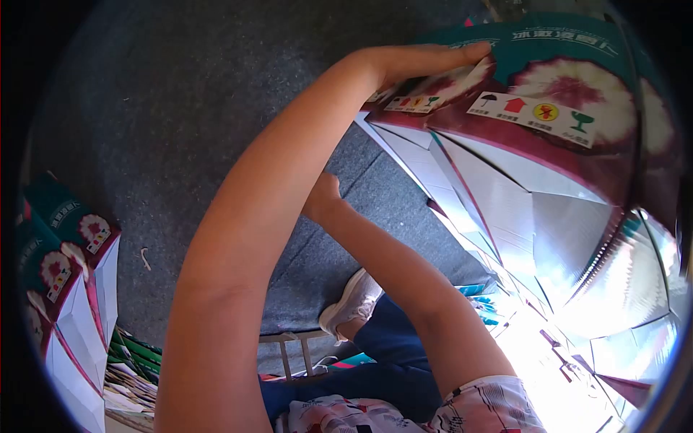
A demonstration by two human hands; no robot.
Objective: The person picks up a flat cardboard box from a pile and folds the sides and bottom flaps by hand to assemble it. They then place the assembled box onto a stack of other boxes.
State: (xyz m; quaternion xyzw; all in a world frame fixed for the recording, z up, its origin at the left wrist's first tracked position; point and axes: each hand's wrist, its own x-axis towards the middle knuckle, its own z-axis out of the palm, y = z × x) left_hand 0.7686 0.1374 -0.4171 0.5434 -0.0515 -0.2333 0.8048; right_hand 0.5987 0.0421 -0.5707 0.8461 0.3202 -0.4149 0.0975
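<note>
My left hand (440, 59) reaches across the upper part of a teal and maroon carton (473, 112), at the top right. Its visible fingers lie together along the carton's printed face and edge; the others are hidden. A second printed carton (570, 90) stands just to the right, with fruit pictures and a strip of handling symbols. Below my left forearm, my right hand (323, 197) hangs over the dark floor, partly covered by that forearm. The thumb side shows, but its fingers are hidden, and nothing it might hold can be seen.
More printed cartons (65, 216) stand at the far left, above a stack of green and white sheets (133, 361). White folded carton panels (570, 231) fill the right side in bright light. A shoe (351, 303) and metal bars (296, 357) are at the lower middle, over dark grey flooring (180, 123).
</note>
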